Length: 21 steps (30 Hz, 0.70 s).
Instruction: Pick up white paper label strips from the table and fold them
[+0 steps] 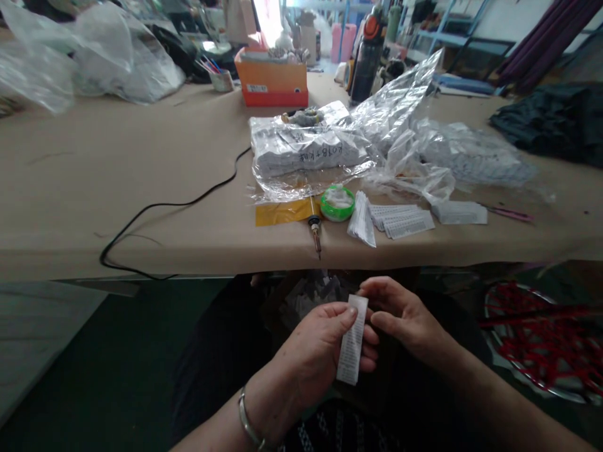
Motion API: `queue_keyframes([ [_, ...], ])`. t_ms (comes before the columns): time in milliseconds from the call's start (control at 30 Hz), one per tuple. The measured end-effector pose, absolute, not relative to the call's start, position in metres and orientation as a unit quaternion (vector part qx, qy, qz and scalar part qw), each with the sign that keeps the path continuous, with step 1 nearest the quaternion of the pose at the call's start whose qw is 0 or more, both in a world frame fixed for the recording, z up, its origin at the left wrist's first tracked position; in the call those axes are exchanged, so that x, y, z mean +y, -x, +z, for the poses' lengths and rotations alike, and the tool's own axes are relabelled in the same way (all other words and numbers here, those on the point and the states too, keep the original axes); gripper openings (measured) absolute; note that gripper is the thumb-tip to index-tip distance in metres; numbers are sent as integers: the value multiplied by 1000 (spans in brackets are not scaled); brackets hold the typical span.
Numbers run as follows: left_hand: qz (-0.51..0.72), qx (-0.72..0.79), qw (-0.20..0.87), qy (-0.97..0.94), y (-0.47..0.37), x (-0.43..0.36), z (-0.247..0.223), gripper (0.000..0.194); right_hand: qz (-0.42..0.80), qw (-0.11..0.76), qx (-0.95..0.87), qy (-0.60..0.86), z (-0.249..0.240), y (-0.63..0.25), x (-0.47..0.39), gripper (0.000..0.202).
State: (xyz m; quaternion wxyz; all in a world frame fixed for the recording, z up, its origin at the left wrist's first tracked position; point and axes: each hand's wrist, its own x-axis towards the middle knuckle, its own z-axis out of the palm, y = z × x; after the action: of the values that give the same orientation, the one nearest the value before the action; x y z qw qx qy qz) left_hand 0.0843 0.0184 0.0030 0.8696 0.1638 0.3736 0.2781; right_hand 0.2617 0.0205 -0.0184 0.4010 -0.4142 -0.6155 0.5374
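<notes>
One printed strip (350, 358), below the edge of the table (164, 150), thumb-pinched against curled fingers in the left hand (320, 342), the right hand (409, 317) loosely parted beside it, no grip visible, could, I judge, slip downward should that pinch slacken.

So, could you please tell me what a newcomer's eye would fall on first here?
Probably the tangle of bright red strips at lower right. Next might come the orange cardboard box toward the back of the brown-covered table, and the green-rimmed round container near its front edge. At lower centre, the left hand holds a white printed strip, with the right hand close beside it.
</notes>
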Motion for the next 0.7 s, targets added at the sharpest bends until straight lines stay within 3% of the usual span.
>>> queue_keyframes([
  [67, 248, 359, 881, -182, -83, 15, 4, 23, 703, 327, -528, 347, -21, -263, 29, 47],
  [133, 232, 363, 882, -193, -83, 11, 3, 24, 786, 269, -482, 280, -26, -262, 36, 49],
  [400, 207, 388, 868, -228, -82, 5, -5, 27, 826, 287, -426, 230, -46, -254, 37, 30],
  [567, 238, 392, 862, -217, -81, 6, -7, 26, 742, 297, -511, 317, -35, -252, 30, 43],
  [700, 262, 423, 844, -199, -79, 8, -4, 21, 482, 328, -693, 425, -21, -249, 23, 38],
])
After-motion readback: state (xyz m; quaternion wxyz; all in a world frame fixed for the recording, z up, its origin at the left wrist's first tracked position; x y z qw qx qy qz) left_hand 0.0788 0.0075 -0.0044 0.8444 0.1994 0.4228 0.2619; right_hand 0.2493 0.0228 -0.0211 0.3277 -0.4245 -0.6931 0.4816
